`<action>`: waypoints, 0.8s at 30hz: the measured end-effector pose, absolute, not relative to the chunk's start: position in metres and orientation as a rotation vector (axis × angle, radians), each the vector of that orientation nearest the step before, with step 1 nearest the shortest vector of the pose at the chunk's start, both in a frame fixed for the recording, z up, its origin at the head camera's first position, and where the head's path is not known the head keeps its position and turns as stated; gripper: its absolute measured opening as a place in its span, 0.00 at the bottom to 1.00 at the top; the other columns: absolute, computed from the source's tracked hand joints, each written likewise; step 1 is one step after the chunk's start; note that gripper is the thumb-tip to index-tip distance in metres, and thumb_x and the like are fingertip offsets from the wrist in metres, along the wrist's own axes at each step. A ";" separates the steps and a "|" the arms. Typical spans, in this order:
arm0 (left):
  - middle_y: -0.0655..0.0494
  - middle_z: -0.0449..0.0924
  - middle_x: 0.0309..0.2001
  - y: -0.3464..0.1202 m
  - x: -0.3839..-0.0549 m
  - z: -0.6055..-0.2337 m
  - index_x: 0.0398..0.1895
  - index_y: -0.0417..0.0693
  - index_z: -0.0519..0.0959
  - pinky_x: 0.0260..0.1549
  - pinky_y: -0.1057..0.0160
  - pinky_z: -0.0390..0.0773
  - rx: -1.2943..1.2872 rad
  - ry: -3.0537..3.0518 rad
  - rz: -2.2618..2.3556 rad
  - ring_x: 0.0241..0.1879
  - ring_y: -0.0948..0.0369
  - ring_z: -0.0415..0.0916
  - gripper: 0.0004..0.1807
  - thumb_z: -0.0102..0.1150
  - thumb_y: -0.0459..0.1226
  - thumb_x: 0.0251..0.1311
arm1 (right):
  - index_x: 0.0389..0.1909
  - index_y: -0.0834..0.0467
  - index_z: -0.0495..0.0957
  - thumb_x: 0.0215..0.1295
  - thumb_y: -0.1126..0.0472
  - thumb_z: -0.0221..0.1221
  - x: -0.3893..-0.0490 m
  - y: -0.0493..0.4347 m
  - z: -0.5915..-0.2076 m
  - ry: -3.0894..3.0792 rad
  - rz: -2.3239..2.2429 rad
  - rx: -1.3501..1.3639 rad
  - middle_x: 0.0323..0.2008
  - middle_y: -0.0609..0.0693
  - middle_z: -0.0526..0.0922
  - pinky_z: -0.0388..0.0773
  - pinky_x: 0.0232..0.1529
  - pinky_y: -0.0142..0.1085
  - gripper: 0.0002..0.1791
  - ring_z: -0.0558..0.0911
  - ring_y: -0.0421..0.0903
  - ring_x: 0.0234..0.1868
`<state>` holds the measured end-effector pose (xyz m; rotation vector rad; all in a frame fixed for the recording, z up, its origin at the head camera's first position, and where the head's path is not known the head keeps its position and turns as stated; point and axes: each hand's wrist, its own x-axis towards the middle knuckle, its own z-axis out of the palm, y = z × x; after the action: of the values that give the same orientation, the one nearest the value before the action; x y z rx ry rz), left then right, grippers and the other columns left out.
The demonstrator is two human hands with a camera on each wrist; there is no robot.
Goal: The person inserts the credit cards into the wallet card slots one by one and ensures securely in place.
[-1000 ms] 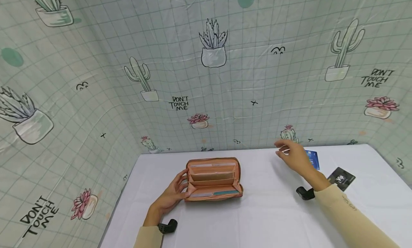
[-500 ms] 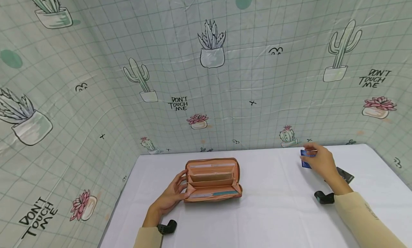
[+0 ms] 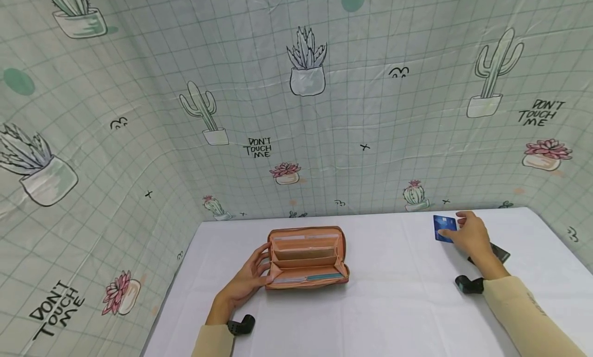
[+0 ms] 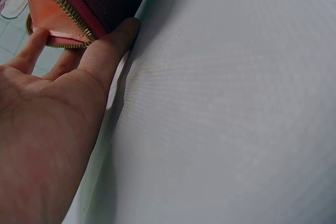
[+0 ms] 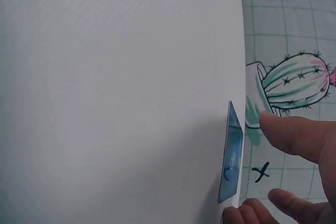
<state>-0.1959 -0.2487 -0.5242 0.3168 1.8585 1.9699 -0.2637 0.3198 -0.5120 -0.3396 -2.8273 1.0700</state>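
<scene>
In the head view a tan zip-around wallet [image 3: 306, 261] stands unzipped on the table, its pleated pockets facing up. Several cards show in its slots. My left hand [image 3: 247, 279] grips the wallet's left side. The left wrist view has the thumb [image 4: 113, 45] along the wallet's dark outside, near the brass zip [image 4: 65, 9], with other fingers by the peach lining. Far to the right, a blue bank card [image 3: 443, 227] lies on the table. My right hand [image 3: 470, 236] is over its right edge, thumb across a corner and fingers spread; contact cannot be told.
A black card [image 3: 500, 253] lies just right of the blue one, partly covered by my right wrist. White cloth covers the table [image 3: 384, 295]. A cactus-print curtain [image 3: 343, 120] rises at its back edge. Each wrist carries a small black camera.
My right hand has moved from left of the blue card to the right, over the card, and its fingers have spread. My left hand and the wallet stay put.
</scene>
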 end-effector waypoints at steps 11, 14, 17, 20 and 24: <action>0.46 0.53 0.75 -0.250 -0.196 -0.524 0.86 0.43 0.41 0.52 0.65 0.78 0.344 1.822 1.987 0.63 0.62 0.70 0.56 0.70 0.31 0.67 | 0.69 0.83 0.57 0.65 0.58 0.69 -0.273 0.309 -0.517 -2.925 0.977 -0.518 0.59 0.87 0.62 0.66 0.61 0.70 0.45 0.66 0.82 0.60; 0.47 0.53 0.75 -0.251 -0.197 -0.526 0.86 0.43 0.40 0.52 0.65 0.78 0.363 1.809 1.986 0.64 0.62 0.69 0.55 0.70 0.31 0.68 | 0.69 0.81 0.57 0.65 0.60 0.69 -0.276 0.306 -0.514 -2.957 0.972 -0.533 0.59 0.87 0.61 0.68 0.62 0.70 0.44 0.66 0.81 0.60; 0.47 0.54 0.75 -0.252 -0.197 -0.526 0.86 0.44 0.41 0.53 0.64 0.78 0.378 1.806 1.984 0.65 0.62 0.69 0.54 0.68 0.31 0.69 | 0.68 0.82 0.57 0.65 0.61 0.70 -0.278 0.307 -0.512 -2.986 0.963 -0.506 0.58 0.86 0.63 0.70 0.60 0.70 0.43 0.68 0.80 0.58; 0.46 0.54 0.75 -0.252 -0.198 -0.527 0.86 0.44 0.41 0.54 0.64 0.78 0.376 1.809 1.985 0.65 0.61 0.69 0.54 0.68 0.31 0.69 | 0.66 0.84 0.59 0.62 0.63 0.71 -0.279 0.310 -0.508 -3.015 0.958 -0.434 0.55 0.86 0.67 0.71 0.57 0.68 0.43 0.72 0.79 0.55; 0.46 0.54 0.75 -0.252 -0.198 -0.527 0.87 0.44 0.41 0.53 0.64 0.78 0.349 1.825 1.983 0.64 0.61 0.70 0.54 0.69 0.30 0.68 | 0.63 0.86 0.60 0.60 0.64 0.72 -0.281 0.315 -0.504 -3.066 0.966 -0.346 0.53 0.84 0.72 0.73 0.55 0.66 0.43 0.75 0.76 0.53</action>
<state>-0.1976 -0.2519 -0.5267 0.3488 1.8253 1.9835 -0.2806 0.3153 -0.5040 -0.3462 -3.0662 0.9659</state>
